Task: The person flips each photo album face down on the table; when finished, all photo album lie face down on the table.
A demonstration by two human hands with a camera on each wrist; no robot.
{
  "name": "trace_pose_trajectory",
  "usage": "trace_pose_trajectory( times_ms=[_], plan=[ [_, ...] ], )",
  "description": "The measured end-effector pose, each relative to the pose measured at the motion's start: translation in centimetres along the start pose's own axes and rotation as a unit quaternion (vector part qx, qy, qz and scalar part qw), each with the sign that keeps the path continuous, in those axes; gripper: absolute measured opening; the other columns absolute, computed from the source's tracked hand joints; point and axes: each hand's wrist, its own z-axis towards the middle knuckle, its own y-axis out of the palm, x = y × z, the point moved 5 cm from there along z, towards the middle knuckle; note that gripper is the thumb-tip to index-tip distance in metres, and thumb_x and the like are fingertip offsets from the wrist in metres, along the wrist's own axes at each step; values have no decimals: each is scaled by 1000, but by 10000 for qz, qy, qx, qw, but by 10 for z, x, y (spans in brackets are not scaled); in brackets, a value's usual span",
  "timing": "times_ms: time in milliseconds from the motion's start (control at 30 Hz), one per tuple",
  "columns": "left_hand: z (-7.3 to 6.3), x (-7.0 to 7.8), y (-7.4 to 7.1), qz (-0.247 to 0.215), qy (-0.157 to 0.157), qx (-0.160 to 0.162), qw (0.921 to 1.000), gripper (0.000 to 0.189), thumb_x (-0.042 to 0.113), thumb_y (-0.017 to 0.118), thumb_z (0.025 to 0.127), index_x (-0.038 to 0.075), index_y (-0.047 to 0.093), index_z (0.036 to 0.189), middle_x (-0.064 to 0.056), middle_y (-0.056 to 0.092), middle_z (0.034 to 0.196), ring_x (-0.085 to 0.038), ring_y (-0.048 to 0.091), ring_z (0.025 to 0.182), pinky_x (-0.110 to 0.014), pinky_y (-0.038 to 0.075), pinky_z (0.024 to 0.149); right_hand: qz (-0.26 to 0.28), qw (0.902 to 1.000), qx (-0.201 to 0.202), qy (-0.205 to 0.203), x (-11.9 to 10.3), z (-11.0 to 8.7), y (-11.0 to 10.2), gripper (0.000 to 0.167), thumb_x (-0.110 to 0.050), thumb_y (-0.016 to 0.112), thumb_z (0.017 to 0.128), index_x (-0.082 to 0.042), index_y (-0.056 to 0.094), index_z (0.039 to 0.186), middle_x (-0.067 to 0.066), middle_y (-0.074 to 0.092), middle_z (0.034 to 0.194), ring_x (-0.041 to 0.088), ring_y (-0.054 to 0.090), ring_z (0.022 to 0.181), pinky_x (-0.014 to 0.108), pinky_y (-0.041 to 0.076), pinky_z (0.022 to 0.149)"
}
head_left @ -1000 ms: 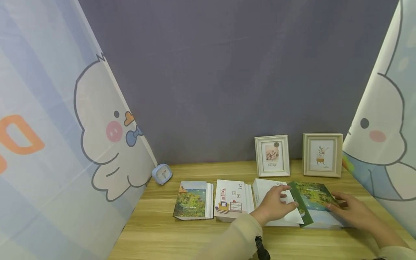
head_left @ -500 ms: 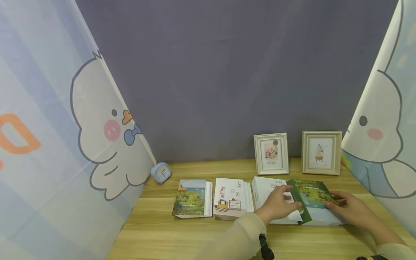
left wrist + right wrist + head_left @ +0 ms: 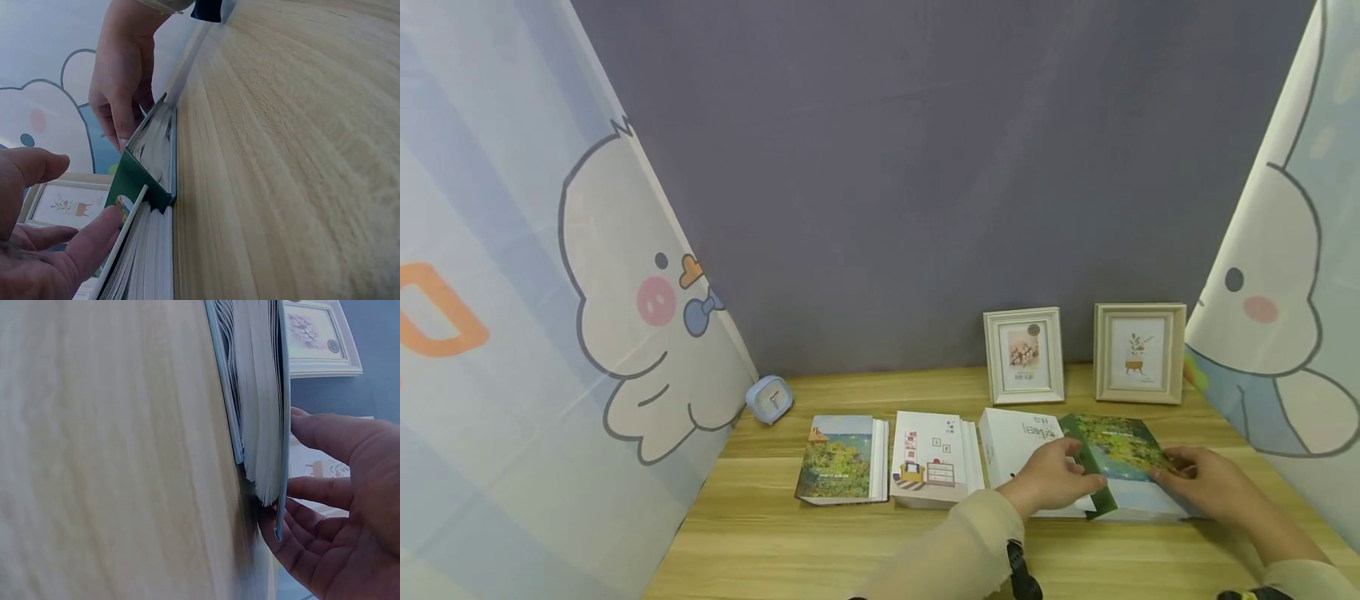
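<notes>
1. Right hand [image 3: 1213,490] pinches the green album [image 3: 1127,463], lower right of the frame.
2. Left hand [image 3: 1052,478], fingers loosely spread, fingertip at its spine, partly hides the white album [image 3: 1017,440].
3. Cream frame [image 3: 1138,354] stands behind.

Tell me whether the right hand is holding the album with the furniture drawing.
No, the right hand pinches the green-spined album by its outer edge.

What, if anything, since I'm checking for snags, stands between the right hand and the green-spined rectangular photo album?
Nothing visible: the right hand grips the green-spined album by its right edge. Leftward, a white rectangular album lies alongside.
</notes>
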Motion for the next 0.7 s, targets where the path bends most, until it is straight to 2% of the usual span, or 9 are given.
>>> trace_pose_trajectory(
  times_ms=[267, 433, 533, 700],
  plan=[
    [1, 3, 2, 109, -35, -157, 9998, 56, 26, 76, 97, 8, 59, 147, -1, 71, 120, -5, 65, 108, -23, 57, 86, 21, 9999, 102, -43, -3, -2, -1, 68, -36, 74, 99, 24, 56, 128, 33, 69, 107, 44, 70, 93, 61, 58, 79],
    [1, 3, 6, 109, -180, -270, 9994, 51, 26, 76, 97, 12, 62, 145, 1, 70, 124, -6, 64, 112, -25, 56, 88, 97, 9999, 105, -3, -4, -4, -3, 68, -35, 74, 99, 25, 57, 126, 35, 69, 108, 45, 70, 94, 61, 58, 80],
    [2, 4, 10, 384, -142, -350, 9985, 51, 29, 77, 97, 16, 63, 144, 5, 68, 127, -6, 62, 114, -26, 56, 90, 152, 9998, 99, 76, -4, -6, -4, 69, -37, 74, 99, 24, 58, 127, 33, 69, 108, 44, 70, 94, 60, 58, 80],
    [2, 7, 18, 926, 36, -555, 9942, 52, 34, 76, 97, 20, 62, 145, 10, 64, 132, -4, 60, 118, -26, 55, 90, 283, 9994, -45, 184, 0, -6, -5, 72, -39, 72, 100, 24, 56, 129, 37, 66, 115, 47, 69, 99, 60, 58, 82]
  ],
)
